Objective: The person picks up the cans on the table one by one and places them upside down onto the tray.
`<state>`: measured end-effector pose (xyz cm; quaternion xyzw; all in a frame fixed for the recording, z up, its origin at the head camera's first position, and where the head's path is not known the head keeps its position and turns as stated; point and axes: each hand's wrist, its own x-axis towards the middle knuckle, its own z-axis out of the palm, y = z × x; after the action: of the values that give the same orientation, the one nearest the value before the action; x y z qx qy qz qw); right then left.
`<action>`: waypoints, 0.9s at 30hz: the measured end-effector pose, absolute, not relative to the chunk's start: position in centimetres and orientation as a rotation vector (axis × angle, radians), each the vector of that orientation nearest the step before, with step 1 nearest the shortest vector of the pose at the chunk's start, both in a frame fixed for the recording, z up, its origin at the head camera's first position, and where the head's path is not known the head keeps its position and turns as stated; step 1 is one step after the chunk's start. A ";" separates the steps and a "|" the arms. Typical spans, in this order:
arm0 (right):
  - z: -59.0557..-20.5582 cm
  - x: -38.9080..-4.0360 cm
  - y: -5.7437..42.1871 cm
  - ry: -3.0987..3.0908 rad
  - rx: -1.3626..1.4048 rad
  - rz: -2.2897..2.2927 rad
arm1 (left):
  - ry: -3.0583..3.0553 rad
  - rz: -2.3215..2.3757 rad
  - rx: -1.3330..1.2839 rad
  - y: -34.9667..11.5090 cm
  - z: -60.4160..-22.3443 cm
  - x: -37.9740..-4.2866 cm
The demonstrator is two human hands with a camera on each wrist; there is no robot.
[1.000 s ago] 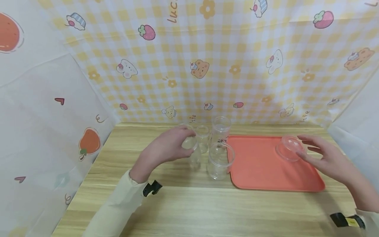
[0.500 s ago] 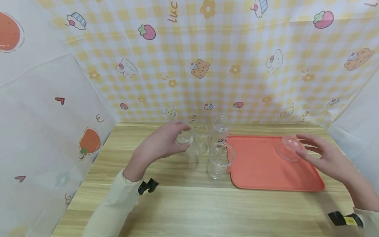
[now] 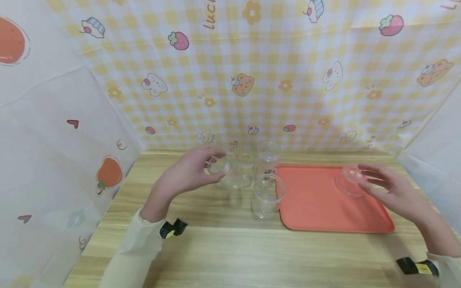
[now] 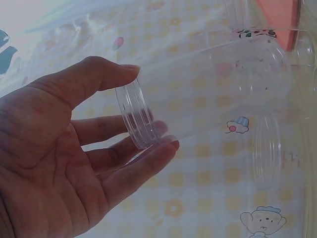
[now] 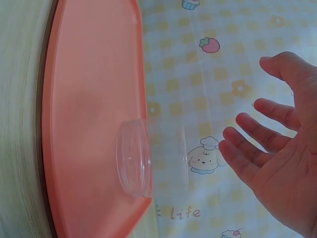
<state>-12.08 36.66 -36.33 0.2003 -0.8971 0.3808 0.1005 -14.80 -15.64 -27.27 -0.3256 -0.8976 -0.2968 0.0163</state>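
Observation:
My left hand (image 3: 191, 170) pinches a clear plastic jar (image 4: 198, 94) by its ringed end, thumb on one side and fingertips on the other. The jar leans, its lower end slanting right towards the table. To its right stand a narrow clear jar (image 3: 246, 172), a taller clear jar (image 3: 269, 158) with dark print, and a wide clear jar (image 3: 267, 200). Over the right side of the orange-red tray (image 3: 313, 204), my right hand (image 3: 392, 192) has loosely spread fingers. A short clear tub (image 5: 133, 158) is on the tray near those fingers, apart from them in the right wrist view.
A wood-grain table (image 3: 230, 256) carries everything. Behind it hangs a yellow checked cloth (image 3: 216, 108), and a white sheet (image 3: 54, 160) borders the left side. The wide jar stands close against the tray's left edge. A faint clear rim shows behind the held jar.
My left hand has moved left with the jar, which has gone from nearly upright to leaning. The right hand and the tub have hardly moved.

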 end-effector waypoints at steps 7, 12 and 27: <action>-36.7 -12.3 36.6 -2.630 0.569 1.156 | -2.808 -0.978 -0.944 -15.9 -26.7 -14.5; -36.7 -12.4 36.5 -2.624 0.576 1.186 | -2.807 -1.032 -0.913 -16.3 -26.5 -14.4; -36.1 -12.3 36.0 -2.613 0.581 1.302 | -2.708 -1.265 -0.876 -17.4 -27.0 -14.8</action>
<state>-12.28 36.03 -36.09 0.1945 -0.8749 0.4358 0.0822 -14.77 -17.36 -27.05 -0.2813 -0.8694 -0.4060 0.0135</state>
